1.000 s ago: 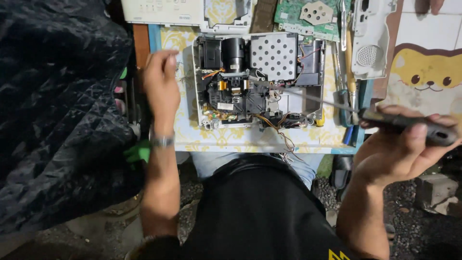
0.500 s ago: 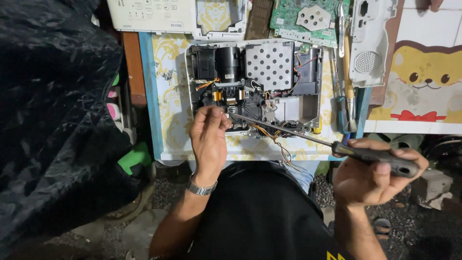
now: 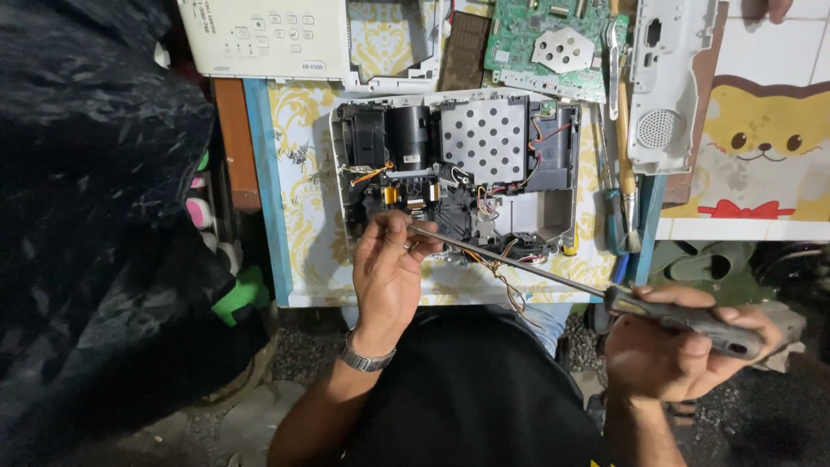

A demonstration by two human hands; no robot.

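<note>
— Which way does the long grey-handled screwdriver (image 3: pixel 605 294) point?

— I see its shaft slanting from lower right up to the frame's centre, tip at the opened white projector chassis (image 3: pixel 458 173). My right hand (image 3: pixel 683 350) is wrapped tight on the handle; my left hand (image 3: pixel 389 268) pinches the shaft near the tip

Even, fairly bright overhead light falls on the yellow-patterned tabletop (image 3: pixel 303 173) and the opened white plastic device with exposed black parts (image 3: pixel 458 164), which stay sharp with little glare. A large black quilted fabric mass (image 3: pixel 95 216) at left sits dark and soft. The floor below is dim, and straight edges bow slightly near the frame's borders.
</note>
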